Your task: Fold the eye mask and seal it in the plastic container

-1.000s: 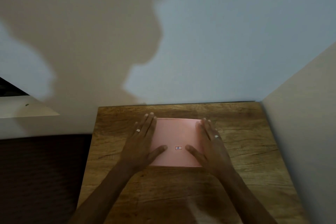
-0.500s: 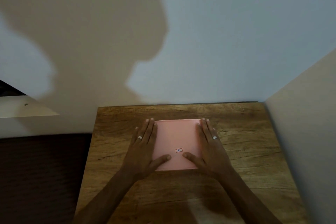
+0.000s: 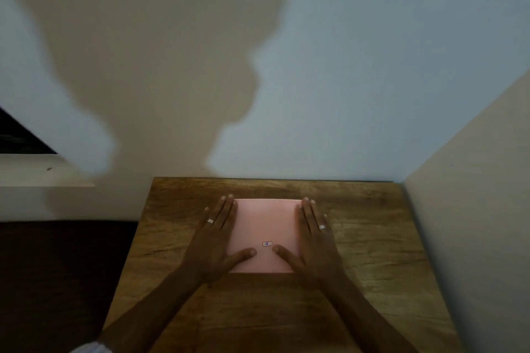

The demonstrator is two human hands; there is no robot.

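Observation:
A flat pink plastic container (image 3: 265,223) with its lid on lies in the middle of a wooden table (image 3: 372,243). A small label (image 3: 267,243) sits near the lid's front edge. My left hand (image 3: 213,243) rests flat along the container's left edge, thumb on the lid. My right hand (image 3: 315,243) rests flat along the right edge, its thumb also on the lid. Each hand wears a ring. The eye mask is not in sight.
The table stands in a corner, with a pale wall behind it and a beige wall (image 3: 473,223) close on the right. A dark surface (image 3: 57,281) lies left of the table, with a white ledge (image 3: 34,172) above it. My shadow falls on the back wall.
Both hands have straightened along the container's side edges and the thumbs have come closer to the label. The container has stayed in place.

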